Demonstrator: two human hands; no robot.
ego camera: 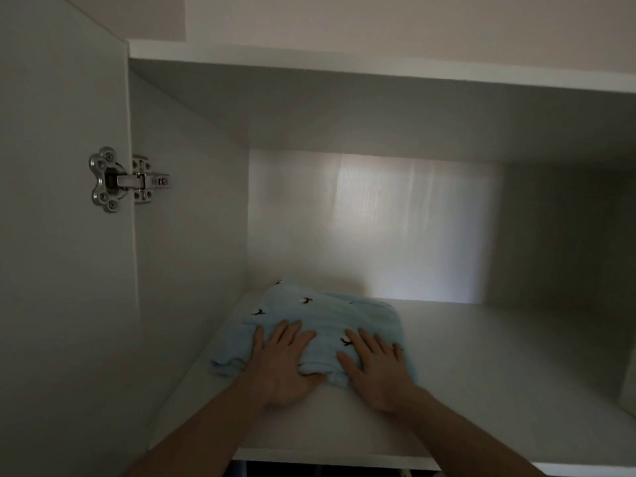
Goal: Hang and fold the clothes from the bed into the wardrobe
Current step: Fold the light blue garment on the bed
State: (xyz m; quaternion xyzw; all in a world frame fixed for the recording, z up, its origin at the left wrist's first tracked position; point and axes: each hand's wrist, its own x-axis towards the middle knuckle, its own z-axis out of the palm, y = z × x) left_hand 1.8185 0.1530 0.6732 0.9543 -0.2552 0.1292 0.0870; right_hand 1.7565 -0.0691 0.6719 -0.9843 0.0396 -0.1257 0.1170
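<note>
A folded light blue garment [320, 316] with small dark and white prints lies on the white wardrobe shelf [499, 383], toward its left side. My left hand [280, 363] lies flat on the garment's near left part, fingers straight and spread. My right hand [377, 368] presses flat on its near right part, a ring on one finger. Both palms overlap the garment's front edge. Both forearms reach in from the bottom of the view.
The white wardrobe compartment is dim, with a back panel [378, 225] and a left side wall [189, 235]. The open door [62, 235] stands at left on a metal hinge [120, 180]. Another shelf board [378, 68] runs overhead. Bare shelf lies right of the garment.
</note>
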